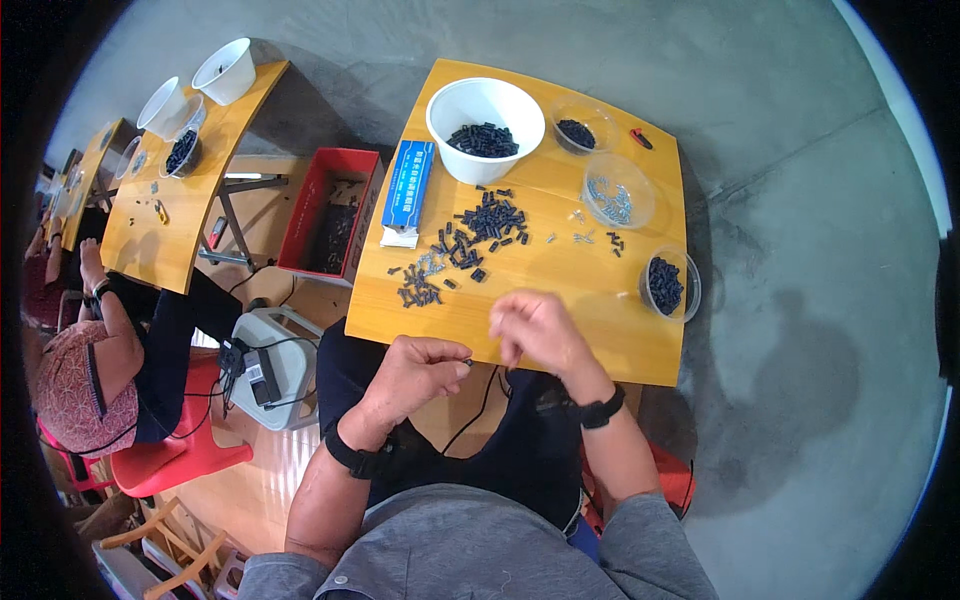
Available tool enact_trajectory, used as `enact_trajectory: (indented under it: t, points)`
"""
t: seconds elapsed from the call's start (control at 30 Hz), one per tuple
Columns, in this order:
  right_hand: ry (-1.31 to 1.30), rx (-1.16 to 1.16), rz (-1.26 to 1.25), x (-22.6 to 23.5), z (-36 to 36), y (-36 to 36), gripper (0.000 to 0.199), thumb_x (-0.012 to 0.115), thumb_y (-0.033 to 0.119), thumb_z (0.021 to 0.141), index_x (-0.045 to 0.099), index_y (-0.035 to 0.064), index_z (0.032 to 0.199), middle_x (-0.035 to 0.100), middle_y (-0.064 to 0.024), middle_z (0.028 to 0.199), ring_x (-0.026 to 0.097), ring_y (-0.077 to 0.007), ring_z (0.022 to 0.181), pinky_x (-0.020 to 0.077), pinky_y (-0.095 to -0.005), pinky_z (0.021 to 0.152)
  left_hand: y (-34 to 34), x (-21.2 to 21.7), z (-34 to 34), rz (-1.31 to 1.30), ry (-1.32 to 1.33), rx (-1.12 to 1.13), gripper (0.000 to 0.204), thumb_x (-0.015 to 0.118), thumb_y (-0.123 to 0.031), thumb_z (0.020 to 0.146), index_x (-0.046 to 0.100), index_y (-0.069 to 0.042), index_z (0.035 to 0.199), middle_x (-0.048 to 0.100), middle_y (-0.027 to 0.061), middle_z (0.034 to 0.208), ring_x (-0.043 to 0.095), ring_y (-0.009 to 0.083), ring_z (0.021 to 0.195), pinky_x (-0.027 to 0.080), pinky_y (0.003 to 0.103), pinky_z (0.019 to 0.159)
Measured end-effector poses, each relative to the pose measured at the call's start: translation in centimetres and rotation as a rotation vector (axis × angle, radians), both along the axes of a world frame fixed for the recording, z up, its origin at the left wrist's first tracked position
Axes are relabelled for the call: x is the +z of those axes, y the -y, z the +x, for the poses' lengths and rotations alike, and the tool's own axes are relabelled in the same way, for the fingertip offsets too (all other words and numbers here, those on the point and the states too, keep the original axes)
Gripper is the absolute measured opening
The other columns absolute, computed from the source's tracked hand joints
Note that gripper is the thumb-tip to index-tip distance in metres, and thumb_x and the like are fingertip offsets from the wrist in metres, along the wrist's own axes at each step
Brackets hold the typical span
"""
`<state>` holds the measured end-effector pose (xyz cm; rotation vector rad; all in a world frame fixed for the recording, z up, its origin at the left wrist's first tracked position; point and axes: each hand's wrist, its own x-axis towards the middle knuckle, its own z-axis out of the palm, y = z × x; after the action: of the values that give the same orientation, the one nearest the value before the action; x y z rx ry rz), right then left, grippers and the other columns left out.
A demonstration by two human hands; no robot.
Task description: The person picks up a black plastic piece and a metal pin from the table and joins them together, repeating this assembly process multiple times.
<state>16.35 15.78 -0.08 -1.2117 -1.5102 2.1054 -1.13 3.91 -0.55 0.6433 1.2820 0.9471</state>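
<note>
Both hands work at the near edge of the surface [600,340]. The left hand [425,365] is curled, pinching what looks like a small black part [468,362] at its fingertips. The right hand [535,330] is loosely closed; I cannot tell whether it holds anything. More loose black parts [480,230] lie mid-surface. Best to join pieces low over the surface.

I see a smooth grey concrete floor [780,200] filling the right and far side, evenly lit, with soft shadows. A square wooden surface [600,330] sits in the middle. To the left a second wooden surface [170,240] stretches far away, with a red plastic chair [170,460] near it and a red crate [320,200] between them.
</note>
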Motion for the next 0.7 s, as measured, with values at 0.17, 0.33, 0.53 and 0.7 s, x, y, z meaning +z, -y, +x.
enact_trajectory:
  t: [0.17,0.33,0.53,0.7]
  points:
    - [0.433,-0.331,0.713,-7.4,3.0,-7.7,0.017,0.059,0.012,0.082,0.061,-0.0042,0.079,0.063,-0.0178,0.068,0.063,-0.0280,0.058,0.0503,-0.0381,0.056,0.8,-1.1,0.7,0.019,0.063,0.026,0.015,0.063,-0.002,0.082,0.066,0.006,0.094,0.065,0.0054,0.074,0.060,0.0096,0.061,0.051,0.023,0.058]
    - [0.784,-0.240,1.003,-6.6,1.9,-9.8,0.022,0.060,0.020,0.080,0.063,-0.0015,0.077,0.063,-0.0236,0.076,0.062,-0.0398,0.075,0.0497,-0.0460,0.066,1.2,-1.7,1.1,0.012,0.035,-0.006,0.012,0.062,-0.001,0.083,0.066,0.005,0.092,0.064,0.0044,0.073,0.060,0.0088,0.061,0.050,0.022,0.058]
    - [0.940,-0.233,0.964,-7.1,0.6,-10.4,0.022,0.058,0.020,0.083,0.064,-0.0016,0.078,0.064,-0.0250,0.079,0.063,-0.0411,0.078,0.0503,-0.0476,0.069,1.4,-2.3,1.0,0.036,0.027,-0.002,0.009,0.061,-0.002,0.083,0.066,0.003,0.090,0.063,0.0027,0.072,0.058,0.0074,0.061,0.049,0.021,0.057]
    - [0.905,-0.175,1.067,-7.9,1.1,-10.3,0.019,0.056,0.016,0.084,0.062,-0.0021,0.080,0.063,-0.0251,0.080,0.062,-0.0415,0.075,0.0501,-0.0483,0.069,1.4,-1.9,0.9,0.031,0.018,0.015,0.008,0.061,-0.002,0.084,0.065,0.003,0.089,0.062,0.0020,0.071,0.057,0.0067,0.060,0.048,0.021,0.057]
